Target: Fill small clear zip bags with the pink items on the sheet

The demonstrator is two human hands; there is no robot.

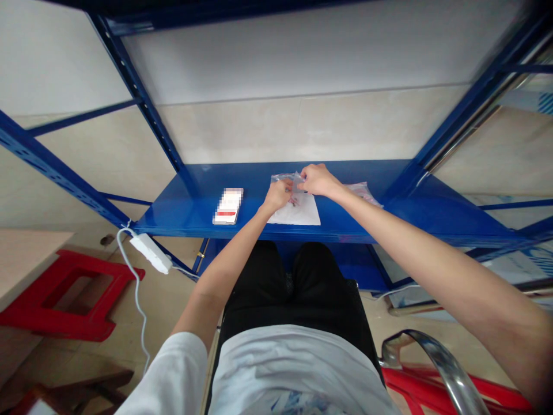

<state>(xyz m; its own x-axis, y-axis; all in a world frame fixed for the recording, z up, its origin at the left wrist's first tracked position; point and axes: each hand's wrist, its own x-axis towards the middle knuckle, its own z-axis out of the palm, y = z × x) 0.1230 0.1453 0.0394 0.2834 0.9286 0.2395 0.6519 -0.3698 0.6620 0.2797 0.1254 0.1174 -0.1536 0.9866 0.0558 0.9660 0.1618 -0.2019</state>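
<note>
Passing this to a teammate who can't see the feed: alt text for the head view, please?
The left hand and right hand pinch a clear plastic bag above a white paper sheet on a blue metal shelf. A pixelated white-and-red item lies to the left, beyond a white power strip.

The metal shelf [185, 208] has a smooth, glossy blue finish. The bag [286, 182] is shiny clear plastic; the paper sheet [301, 212] looks matt white.

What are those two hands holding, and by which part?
The left hand and right hand both pinch a clear plastic bag along its upper edge, just above a white sheet; the exact finger placement is too small to see.
</note>
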